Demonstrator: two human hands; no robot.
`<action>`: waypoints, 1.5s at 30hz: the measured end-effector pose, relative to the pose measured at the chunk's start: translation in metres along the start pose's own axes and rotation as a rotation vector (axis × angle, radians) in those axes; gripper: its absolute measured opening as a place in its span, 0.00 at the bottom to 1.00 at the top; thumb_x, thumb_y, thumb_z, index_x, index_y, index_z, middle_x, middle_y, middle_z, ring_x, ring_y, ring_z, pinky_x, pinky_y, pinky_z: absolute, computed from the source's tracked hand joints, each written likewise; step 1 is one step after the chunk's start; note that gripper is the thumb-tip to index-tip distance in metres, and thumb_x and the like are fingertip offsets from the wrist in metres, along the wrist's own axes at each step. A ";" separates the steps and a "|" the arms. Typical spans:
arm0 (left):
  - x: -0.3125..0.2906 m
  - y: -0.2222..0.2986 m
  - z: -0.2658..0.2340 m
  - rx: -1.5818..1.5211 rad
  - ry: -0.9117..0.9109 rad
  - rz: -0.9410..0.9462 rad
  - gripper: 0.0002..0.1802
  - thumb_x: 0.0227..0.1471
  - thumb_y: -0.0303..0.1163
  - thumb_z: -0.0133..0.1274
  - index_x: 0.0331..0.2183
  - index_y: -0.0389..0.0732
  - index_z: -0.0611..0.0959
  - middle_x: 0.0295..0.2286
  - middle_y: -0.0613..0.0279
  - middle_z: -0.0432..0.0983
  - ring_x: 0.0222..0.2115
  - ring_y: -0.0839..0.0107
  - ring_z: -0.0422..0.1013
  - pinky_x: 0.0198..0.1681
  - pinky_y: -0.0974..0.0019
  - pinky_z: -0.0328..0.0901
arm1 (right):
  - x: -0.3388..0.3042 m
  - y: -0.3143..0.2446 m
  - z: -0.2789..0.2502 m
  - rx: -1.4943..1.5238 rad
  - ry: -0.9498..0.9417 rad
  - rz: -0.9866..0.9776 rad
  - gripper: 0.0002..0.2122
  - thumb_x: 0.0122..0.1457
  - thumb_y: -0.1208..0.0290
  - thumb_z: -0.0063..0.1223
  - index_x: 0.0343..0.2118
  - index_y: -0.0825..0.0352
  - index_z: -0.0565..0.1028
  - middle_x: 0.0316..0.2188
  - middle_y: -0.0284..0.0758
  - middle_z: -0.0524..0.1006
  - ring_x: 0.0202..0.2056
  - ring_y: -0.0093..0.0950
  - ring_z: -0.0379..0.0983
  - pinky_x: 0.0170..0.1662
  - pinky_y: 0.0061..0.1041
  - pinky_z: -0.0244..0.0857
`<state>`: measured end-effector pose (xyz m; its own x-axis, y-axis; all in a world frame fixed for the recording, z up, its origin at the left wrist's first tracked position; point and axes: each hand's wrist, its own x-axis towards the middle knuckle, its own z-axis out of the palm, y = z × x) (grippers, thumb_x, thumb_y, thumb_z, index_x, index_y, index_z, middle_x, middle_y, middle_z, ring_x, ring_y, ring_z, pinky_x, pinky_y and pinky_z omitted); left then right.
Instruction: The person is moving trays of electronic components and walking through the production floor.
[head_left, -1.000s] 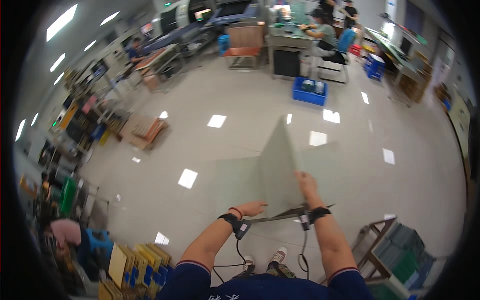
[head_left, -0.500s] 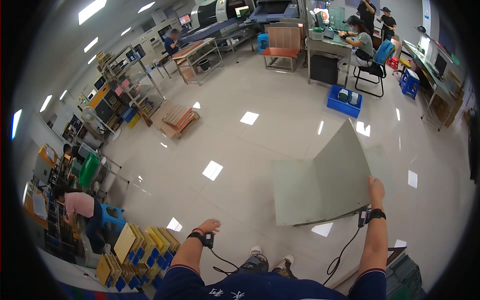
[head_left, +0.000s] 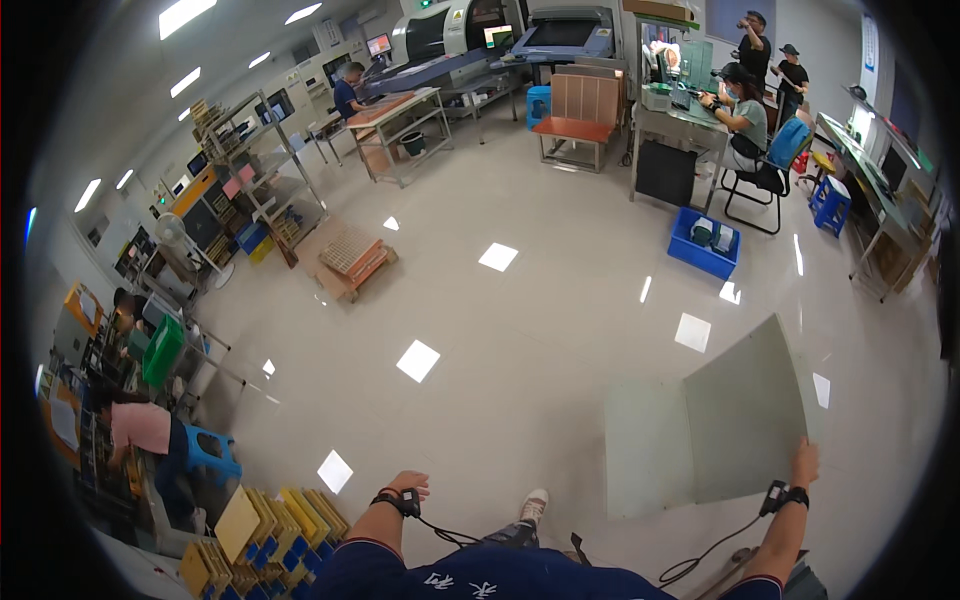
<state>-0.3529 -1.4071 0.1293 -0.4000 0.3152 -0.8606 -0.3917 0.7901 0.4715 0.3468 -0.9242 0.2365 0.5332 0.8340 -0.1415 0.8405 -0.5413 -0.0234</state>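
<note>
My right hand [head_left: 806, 462] is closed on the right edge of a large grey-green board [head_left: 752, 415], held low at my right side. The board looks bent or made of two panels: one stands up slanted, and the other, a paler panel [head_left: 647, 450], spreads to the left. Whether they are joined or separate I cannot tell. My left hand [head_left: 409, 484] hangs in front of my body over the floor, its fingers loosely apart and nothing in them. Each wrist wears a black strap with a small cabled device.
A blue crate [head_left: 705, 258] with white-and-dark items stands on the floor ahead right. A pallet [head_left: 345, 262] with stacked slabs lies left of centre. Yellow boards [head_left: 262, 525] in racks stand near left. People sit at benches on both sides; two stand far right.
The board and my right hand have moved right and lower in view. Surroundings shift slightly as I step and turn. My left hand remains empty.
</note>
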 end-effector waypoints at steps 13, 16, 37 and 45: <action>0.092 0.210 0.094 0.315 -0.245 0.186 0.27 0.49 0.42 0.48 0.46 0.33 0.66 0.40 0.54 0.67 0.36 0.63 0.70 0.35 0.64 0.68 | 0.047 0.014 -0.022 -0.054 0.062 0.105 0.26 0.56 0.48 0.32 0.47 0.67 0.64 0.45 0.45 0.66 0.47 0.46 0.62 0.45 0.45 0.57; 0.108 0.234 0.115 0.336 -0.245 0.195 0.26 0.49 0.42 0.47 0.45 0.34 0.68 0.39 0.54 0.68 0.34 0.65 0.70 0.32 0.66 0.68 | 0.075 0.034 -0.016 -0.020 0.044 0.081 0.25 0.55 0.49 0.33 0.46 0.66 0.64 0.45 0.46 0.66 0.46 0.46 0.63 0.45 0.45 0.58; 0.153 0.453 0.263 0.400 -0.281 0.178 0.24 0.51 0.37 0.46 0.46 0.32 0.65 0.39 0.50 0.66 0.34 0.58 0.71 0.34 0.60 0.70 | 0.268 -0.078 -0.062 0.034 0.053 -0.017 0.35 0.42 0.60 0.59 0.50 0.73 0.56 0.49 0.45 0.61 0.53 0.40 0.54 0.54 0.36 0.51; 0.242 0.546 0.339 0.409 -0.389 0.148 0.24 0.50 0.36 0.47 0.45 0.31 0.64 0.40 0.47 0.65 0.36 0.53 0.70 0.36 0.55 0.69 | 0.334 -0.057 -0.035 0.003 0.018 0.112 0.41 0.39 0.61 0.60 0.53 0.73 0.51 0.54 0.47 0.54 0.57 0.45 0.45 0.57 0.37 0.46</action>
<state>-0.3828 -0.7216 0.1130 -0.0622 0.5468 -0.8349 0.0285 0.8372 0.5462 0.4806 -0.6112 0.2252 0.6251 0.7703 -0.1258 0.7755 -0.6313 -0.0119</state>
